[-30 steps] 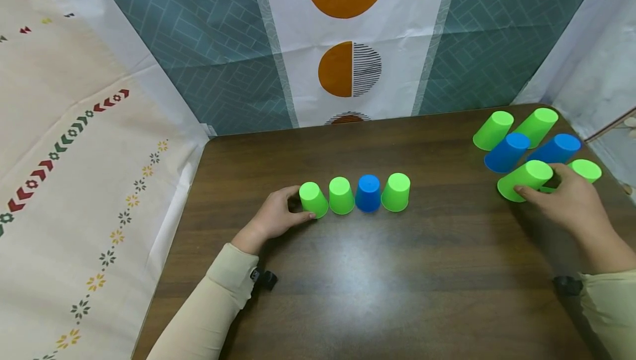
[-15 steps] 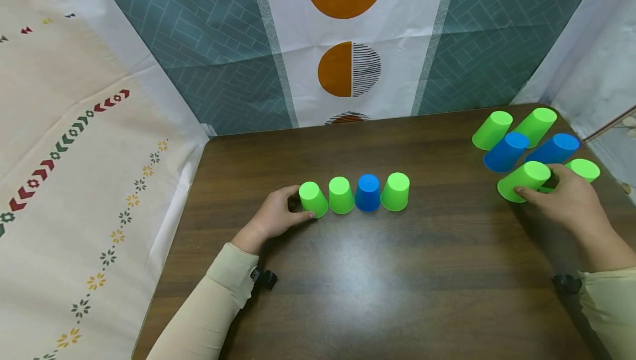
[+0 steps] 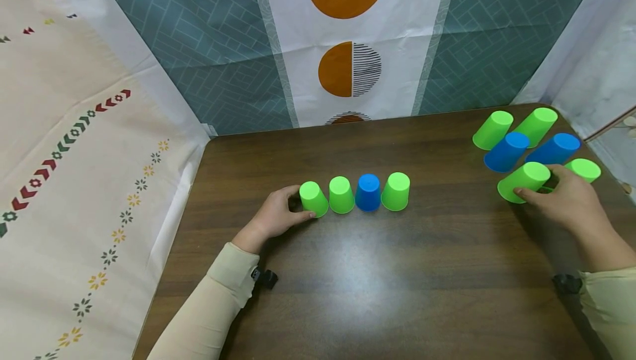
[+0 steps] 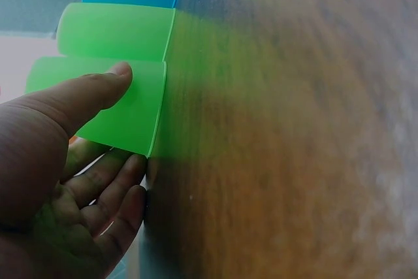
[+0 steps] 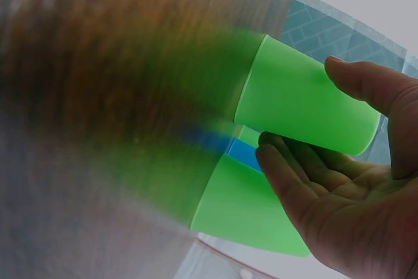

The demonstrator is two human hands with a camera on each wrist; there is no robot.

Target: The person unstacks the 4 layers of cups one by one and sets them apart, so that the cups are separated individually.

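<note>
My left hand (image 3: 277, 215) holds the leftmost green cup (image 3: 312, 197) of a row of upside-down cups. In the left wrist view, the thumb lies across that cup (image 4: 140, 109) and the fingers are curled at its far side. Beside it stand another green cup (image 3: 341, 195), a blue cup (image 3: 368, 193) and a green cup (image 3: 396, 192). Over at the right, my right hand (image 3: 571, 202) grips a green cup (image 3: 519, 183), thumb on one side and fingers on the other, as the right wrist view shows. A second green cup (image 5: 245, 207) stands just behind those fingers.
Behind the right hand, two blue cups (image 3: 505, 153) and two green cups (image 3: 492, 131) stand upside down near the table's back right corner. The brown wooden table (image 3: 358, 282) meets a patterned cloth backdrop (image 3: 233, 89) at the back and a white cloth (image 3: 99, 183) at the left.
</note>
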